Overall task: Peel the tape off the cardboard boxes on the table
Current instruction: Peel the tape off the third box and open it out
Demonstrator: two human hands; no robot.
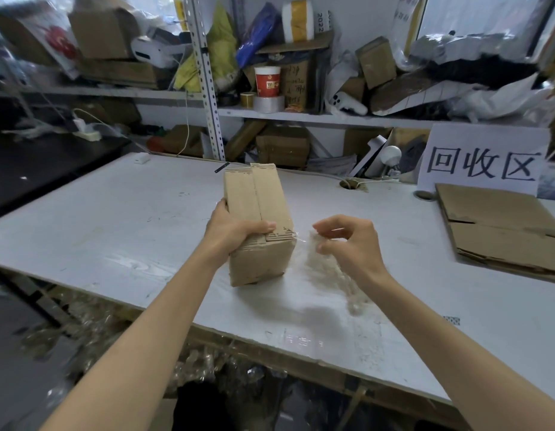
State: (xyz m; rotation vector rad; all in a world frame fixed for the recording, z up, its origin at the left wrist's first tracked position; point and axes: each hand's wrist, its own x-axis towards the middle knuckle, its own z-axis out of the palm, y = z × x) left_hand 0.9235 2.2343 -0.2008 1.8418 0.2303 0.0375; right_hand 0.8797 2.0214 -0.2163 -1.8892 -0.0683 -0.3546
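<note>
Cardboard box (254, 209) on table (114, 219), long axis running away from person, near end between hands. Left hand (235, 231) clamped on near top-left edge, thumb across top face, steadying box. Right hand (350, 241) just right of near top corner, clear of cardboard, fingers curled, apparently pinching clear tape (326, 265). Strip spans corner to fingers; crumpled tail hangs below hand. Judgement: next pull rightward, away from left hand. Flattened cardboard (494, 225) well right of right hand.
</note>
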